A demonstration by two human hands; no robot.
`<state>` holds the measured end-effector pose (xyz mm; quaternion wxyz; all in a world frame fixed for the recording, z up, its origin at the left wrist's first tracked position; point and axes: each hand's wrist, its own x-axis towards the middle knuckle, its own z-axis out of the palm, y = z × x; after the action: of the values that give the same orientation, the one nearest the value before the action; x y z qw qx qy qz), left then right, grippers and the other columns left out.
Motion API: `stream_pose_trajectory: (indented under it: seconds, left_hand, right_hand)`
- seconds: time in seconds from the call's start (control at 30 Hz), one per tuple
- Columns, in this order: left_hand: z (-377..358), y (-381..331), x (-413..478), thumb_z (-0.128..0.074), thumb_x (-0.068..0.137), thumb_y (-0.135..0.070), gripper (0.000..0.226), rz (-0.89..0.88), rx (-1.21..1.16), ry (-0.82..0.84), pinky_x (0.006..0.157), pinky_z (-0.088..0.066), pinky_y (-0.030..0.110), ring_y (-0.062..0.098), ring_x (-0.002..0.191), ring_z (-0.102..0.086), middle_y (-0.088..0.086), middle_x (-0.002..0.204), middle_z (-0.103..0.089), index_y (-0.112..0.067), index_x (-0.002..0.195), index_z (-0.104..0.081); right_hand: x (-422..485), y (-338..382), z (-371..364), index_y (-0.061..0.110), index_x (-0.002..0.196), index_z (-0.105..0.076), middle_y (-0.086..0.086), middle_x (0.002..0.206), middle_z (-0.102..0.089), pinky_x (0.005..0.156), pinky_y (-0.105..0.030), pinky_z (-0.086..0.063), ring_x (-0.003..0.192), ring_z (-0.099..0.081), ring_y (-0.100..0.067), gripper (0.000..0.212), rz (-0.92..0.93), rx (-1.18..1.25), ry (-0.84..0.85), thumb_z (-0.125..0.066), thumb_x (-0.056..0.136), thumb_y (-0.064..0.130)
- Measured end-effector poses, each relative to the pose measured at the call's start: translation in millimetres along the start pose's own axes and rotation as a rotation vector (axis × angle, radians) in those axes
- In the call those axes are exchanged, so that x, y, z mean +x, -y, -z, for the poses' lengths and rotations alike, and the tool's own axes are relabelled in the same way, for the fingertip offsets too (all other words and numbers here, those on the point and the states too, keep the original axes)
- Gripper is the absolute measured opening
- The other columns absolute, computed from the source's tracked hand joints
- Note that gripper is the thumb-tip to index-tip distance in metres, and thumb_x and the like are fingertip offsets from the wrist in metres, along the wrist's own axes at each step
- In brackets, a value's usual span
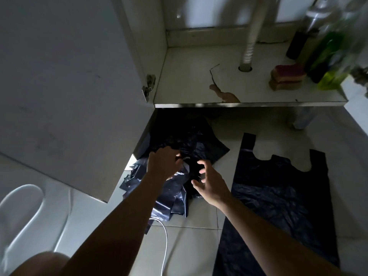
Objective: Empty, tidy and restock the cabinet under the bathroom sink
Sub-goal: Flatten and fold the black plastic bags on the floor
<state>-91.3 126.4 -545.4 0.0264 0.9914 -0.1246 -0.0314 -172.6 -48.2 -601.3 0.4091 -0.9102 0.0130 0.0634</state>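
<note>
The cabinet floor (pixel 199 84) lies open ahead, its white door (pixel 65 92) swung out to the left. A crumpled pile of black plastic bags (pixel 179 196) sits on the floor tiles below the cabinet's front edge. My left hand (pixel 164 163) reaches onto the top of the pile, fingers curled into the plastic; whether it grips a bag is unclear. My right hand (pixel 209 181) hovers just right of it over the pile, fingers spread and holding nothing. One black bag (pixel 278 196) lies flattened on the tiles to the right.
Inside the cabinet, a white drain hose (pixel 252 36) drops into the floor panel, which is cracked and stained. Sponges (pixel 286 77), a dark bottle (pixel 297 43) and green bottles (pixel 332 62) stand at right. A toilet seat (pixel 22 212) is at lower left; a white cable (pixel 165 242) crosses the tiles.
</note>
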Motion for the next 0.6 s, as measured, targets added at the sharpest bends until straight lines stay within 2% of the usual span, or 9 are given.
stream_pose_trajectory:
  seconds: [0.1,0.17,0.27,0.33,0.43,0.47,0.53,0.57,0.6]
  left_hand:
    - [2.8,3.6,0.9,-0.042,0.092,-0.040,0.030,-0.006,-0.038,-0.182,0.075,-0.052,0.041,0.029,0.092,-0.064,0.004,0.097,-0.065,-0.024,0.098,-0.067]
    - [10.1,7.9,4.3,-0.034,0.092,-0.037,0.036,-0.001,-0.090,-0.334,0.070,-0.052,0.044,0.030,0.086,-0.062,0.006,0.092,-0.063,-0.020,0.095,-0.065]
    - [35.1,8.0,11.7,-0.044,0.094,-0.028,0.029,-0.005,-0.222,-0.569,0.073,-0.051,0.042,0.029,0.084,-0.061,0.007,0.094,-0.066,-0.015,0.100,-0.069]
    - [60.7,2.5,18.6,-0.052,0.092,-0.023,0.021,-0.025,-0.264,-0.714,0.072,-0.049,0.037,0.026,0.082,-0.060,0.006,0.094,-0.066,-0.014,0.100,-0.070]
    - [105.3,-8.8,36.2,-0.055,0.093,-0.020,0.020,-0.076,-0.294,-0.839,0.072,-0.046,0.033,0.022,0.086,-0.061,0.005,0.099,-0.065,-0.015,0.105,-0.070]
    - [121.4,-14.2,41.2,-0.055,0.093,-0.020,0.021,-0.083,-0.305,-0.863,0.070,-0.047,0.032,0.022,0.087,-0.062,0.006,0.101,-0.065,-0.016,0.106,-0.070]
    - [148.8,-24.9,49.4,-0.055,0.094,-0.022,0.020,-0.110,-0.301,-0.892,0.063,-0.047,0.030,0.022,0.083,-0.063,0.005,0.101,-0.064,-0.017,0.106,-0.071]
    - [161.6,-30.8,52.1,-0.056,0.094,-0.023,0.019,-0.126,-0.288,-0.898,0.059,-0.045,0.029,0.022,0.080,-0.063,0.005,0.099,-0.064,-0.017,0.105,-0.071]
    - [173.2,-36.6,53.7,-0.056,0.094,-0.024,0.019,-0.143,-0.275,-0.899,0.058,-0.044,0.029,0.023,0.077,-0.064,0.005,0.098,-0.064,-0.017,0.104,-0.071]
  right_hand:
    - [4.8,2.6,-6.5,0.038,0.148,-0.030,-0.001,0.142,-0.048,0.096,-0.038,-0.052,0.117,-0.060,-0.020,0.066,-0.006,-0.027,0.037,-0.065,0.092,0.041]
    - [8.7,4.2,-13.8,0.032,0.151,-0.033,-0.005,0.150,-0.040,0.104,-0.036,-0.045,0.129,-0.051,-0.025,0.064,-0.042,-0.087,0.110,-0.060,0.094,0.041]
    - [8.1,11.1,-21.5,0.018,0.138,-0.048,-0.010,0.143,-0.044,0.101,-0.035,-0.044,0.125,-0.051,-0.028,0.051,-0.053,-0.192,0.245,-0.056,0.094,0.041]
    - [4.9,15.7,-21.6,0.014,0.132,-0.052,-0.009,0.139,-0.046,0.101,-0.036,-0.045,0.123,-0.051,-0.028,0.044,-0.052,-0.178,0.327,-0.055,0.093,0.033]
    - [1.9,23.0,-9.0,0.012,0.138,-0.051,-0.008,0.147,-0.042,0.110,-0.030,-0.038,0.136,-0.043,-0.028,0.045,-0.094,-0.074,0.398,-0.053,0.092,0.016]
    - [0.0,29.5,3.9,0.019,0.134,-0.055,-0.007,0.143,-0.048,0.107,-0.025,-0.040,0.132,-0.049,-0.024,0.043,-0.119,-0.008,0.390,-0.053,0.092,0.012]
    - [-0.4,38.5,31.2,0.037,0.118,-0.058,0.000,0.120,-0.062,0.083,-0.011,-0.048,0.105,-0.061,-0.012,0.039,-0.114,0.152,0.351,-0.055,0.091,0.008]
    - [0.5,42.7,48.1,0.036,0.121,-0.055,0.001,0.117,-0.064,0.074,-0.007,-0.047,0.098,-0.061,-0.008,0.043,-0.104,0.239,0.356,-0.060,0.090,0.007]
    - [1.7,45.4,65.4,0.033,0.132,-0.049,0.001,0.122,-0.062,0.072,-0.005,-0.046,0.099,-0.060,-0.005,0.053,-0.086,0.301,0.386,-0.067,0.089,0.008]
